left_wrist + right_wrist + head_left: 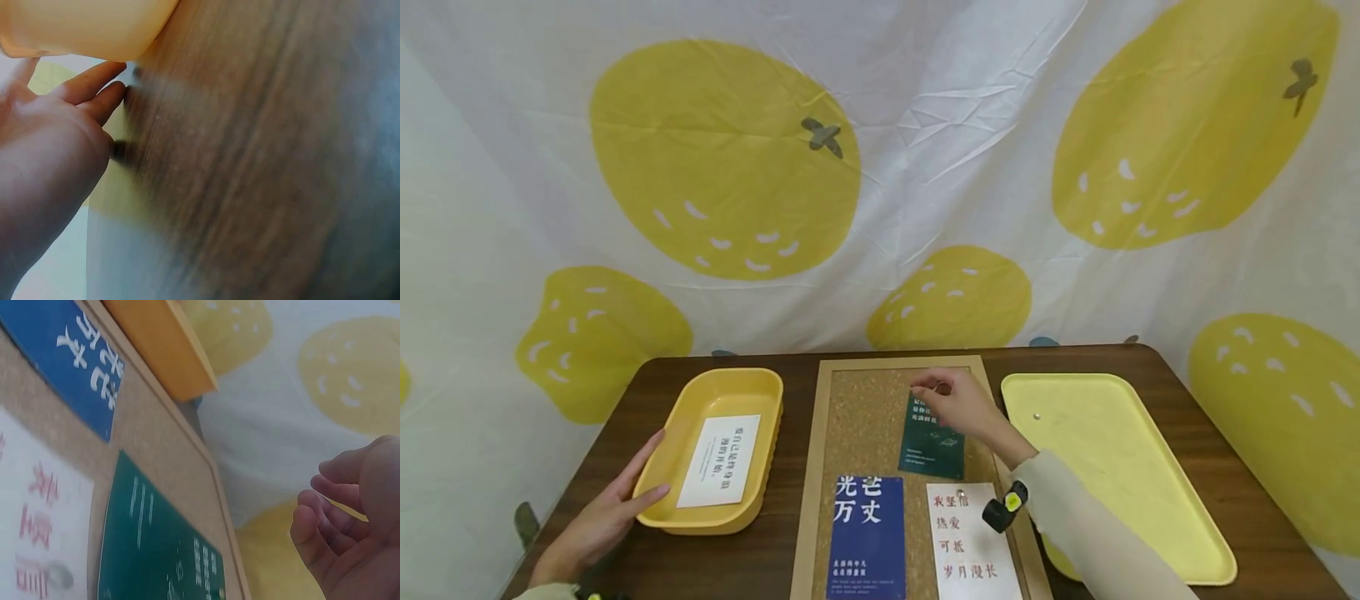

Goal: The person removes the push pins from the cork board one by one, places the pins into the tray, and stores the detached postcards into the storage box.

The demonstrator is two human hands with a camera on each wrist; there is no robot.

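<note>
The left hand (602, 518) lies spread against the yellow box (721, 403) at its eight o'clock, probably steadying it. The right hand (953, 402), loosely curled, seemingly empty, is by the green card (931, 454), apparently pinned at the corkboard's (859, 429) one o'clock.

Green card (931, 454) lies slightly slanted on corkboard (857, 425).

Long cream-white right sleeve (1093, 521), plain fabric, black wrist device (997, 516) near its cuff, round bright yellow patch (1012, 502) on the device, pale left sleeve (546, 592), dark left wristband (613, 597) with small yellow spot (595, 597)
</note>
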